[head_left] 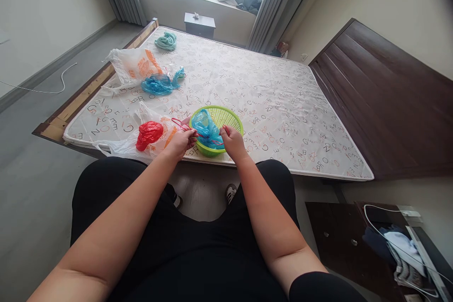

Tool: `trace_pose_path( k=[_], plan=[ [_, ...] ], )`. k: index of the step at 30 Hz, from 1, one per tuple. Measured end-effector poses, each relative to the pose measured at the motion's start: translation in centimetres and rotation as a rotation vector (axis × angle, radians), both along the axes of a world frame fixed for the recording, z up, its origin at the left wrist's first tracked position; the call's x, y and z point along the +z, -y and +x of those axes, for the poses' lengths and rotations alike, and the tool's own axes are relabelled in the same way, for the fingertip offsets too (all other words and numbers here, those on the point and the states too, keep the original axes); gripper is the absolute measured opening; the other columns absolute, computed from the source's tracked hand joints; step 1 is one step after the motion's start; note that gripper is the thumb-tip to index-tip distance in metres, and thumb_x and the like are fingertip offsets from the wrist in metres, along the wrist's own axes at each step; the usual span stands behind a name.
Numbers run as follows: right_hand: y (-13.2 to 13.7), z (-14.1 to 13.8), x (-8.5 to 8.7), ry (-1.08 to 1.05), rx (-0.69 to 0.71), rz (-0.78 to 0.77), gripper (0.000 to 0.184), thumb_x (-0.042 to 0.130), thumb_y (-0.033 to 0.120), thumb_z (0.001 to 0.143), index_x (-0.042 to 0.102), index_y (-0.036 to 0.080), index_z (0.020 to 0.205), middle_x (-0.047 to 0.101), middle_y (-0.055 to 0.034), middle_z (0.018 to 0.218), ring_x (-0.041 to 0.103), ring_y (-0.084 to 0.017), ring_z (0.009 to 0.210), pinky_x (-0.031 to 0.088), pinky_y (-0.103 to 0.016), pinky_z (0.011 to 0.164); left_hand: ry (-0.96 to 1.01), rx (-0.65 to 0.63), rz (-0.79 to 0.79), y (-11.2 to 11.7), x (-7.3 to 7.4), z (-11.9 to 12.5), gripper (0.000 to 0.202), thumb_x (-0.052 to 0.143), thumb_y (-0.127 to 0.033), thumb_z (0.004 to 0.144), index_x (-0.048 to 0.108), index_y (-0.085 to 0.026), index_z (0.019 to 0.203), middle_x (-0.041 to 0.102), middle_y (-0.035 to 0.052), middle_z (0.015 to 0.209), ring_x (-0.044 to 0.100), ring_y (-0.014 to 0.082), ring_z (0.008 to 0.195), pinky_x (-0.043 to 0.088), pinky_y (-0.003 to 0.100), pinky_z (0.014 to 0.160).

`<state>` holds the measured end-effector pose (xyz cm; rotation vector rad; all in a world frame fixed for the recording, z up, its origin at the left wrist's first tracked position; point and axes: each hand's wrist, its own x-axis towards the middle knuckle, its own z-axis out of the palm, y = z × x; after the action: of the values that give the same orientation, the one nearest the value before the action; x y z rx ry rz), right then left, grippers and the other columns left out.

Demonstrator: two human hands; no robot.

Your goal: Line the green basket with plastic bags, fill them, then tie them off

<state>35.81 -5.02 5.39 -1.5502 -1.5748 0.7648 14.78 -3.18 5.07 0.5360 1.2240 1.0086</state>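
My left hand [181,144] and my right hand [230,141] both pinch a thin pink plastic hanger [182,125] that stretches across the front of a lime-green plastic basket [231,120]. A crumpled blue plastic bag [205,128] lies in the basket, just beyond my right hand. To the left of my left hand, a red plastic bag [149,135] rests on a white-and-orange plastic bag [122,148]. Farther up the mattress lie a blue bag [161,84], another white-and-orange bag [134,66] and a crumpled green item [166,41].
The bare lettered mattress [269,89] lies on a wooden bed frame [88,89], with a dark brown headboard [378,99] to the right. A dark bedside cabinet [200,25] stands by the window. Clothes and a white cable sit on dark furniture [339,240] at lower right.
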Motion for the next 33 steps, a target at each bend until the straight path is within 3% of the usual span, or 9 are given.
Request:
trace_pose_path(
  k=[17, 23, 26, 30, 33],
  plan=[
    [-0.2, 0.0, -0.6, 0.062, 0.025, -0.010, 0.038, 0.044, 0.052, 0.101, 0.055, 0.024, 0.077, 0.066, -0.0025, 0.078, 0.058, -0.019, 0.075, 0.038, -0.031, 0.072, -0.001, -0.015, 0.021, 0.1, 0.0, 0.1, 0.019, 0.079, -0.022, 0.076, 0.066, -0.015, 0.086, 0.068, 0.0027, 0.075, 0.060, 0.0094, 0.059, 0.047, 0.021, 0.057],
    [-0.3, 0.1, -0.9, 0.077, 0.039, -0.004, 0.037, 0.045, 0.051, 0.100, 0.050, 0.024, 0.075, 0.065, -0.0020, 0.077, 0.057, -0.018, 0.074, 0.037, -0.031, 0.071, -0.022, -0.078, 0.091, 0.3, 0.4, 0.1, 0.034, 0.083, -0.027, 0.072, 0.051, -0.022, 0.080, 0.030, -0.0123, 0.051, 0.024, 0.0047, 0.040, 0.018, 0.020, 0.043],
    [-0.3, 0.0, -1.0, 0.096, 0.044, 0.019, 0.038, 0.045, 0.051, 0.101, 0.048, 0.025, 0.074, 0.059, -0.0001, 0.071, 0.052, -0.018, 0.069, 0.035, -0.031, 0.068, -0.074, -0.096, 0.123, 0.4, 0.8, 0.1, 0.030, 0.080, -0.029, 0.076, 0.051, -0.023, 0.082, 0.027, -0.0125, 0.051, 0.020, 0.0051, 0.040, 0.015, 0.020, 0.044],
    [-0.4, 0.1, -0.9, 0.117, 0.041, 0.024, 0.038, 0.046, 0.050, 0.101, 0.048, 0.025, 0.073, 0.056, 0.0007, 0.069, 0.050, -0.018, 0.068, 0.035, -0.031, 0.067, -0.189, -0.126, 0.112, 0.5, 0.8, -0.1, 0.026, 0.080, -0.032, 0.077, 0.057, -0.024, 0.084, 0.039, -0.0078, 0.053, 0.035, 0.0106, 0.044, 0.022, 0.023, 0.048],
    [-0.3, 0.6, -0.9, 0.116, 0.056, 0.027, 0.034, 0.047, 0.049, 0.100, 0.057, 0.023, 0.081, 0.061, -0.0011, 0.078, 0.056, -0.019, 0.076, 0.040, -0.031, 0.072, -0.377, -0.161, 0.195, 0.6, 0.6, -0.1, 0.024, 0.087, -0.026, 0.071, 0.065, -0.023, 0.082, 0.060, 0.0013, 0.069, 0.060, 0.0209, 0.070, 0.040, 0.026, 0.063]
  ],
)
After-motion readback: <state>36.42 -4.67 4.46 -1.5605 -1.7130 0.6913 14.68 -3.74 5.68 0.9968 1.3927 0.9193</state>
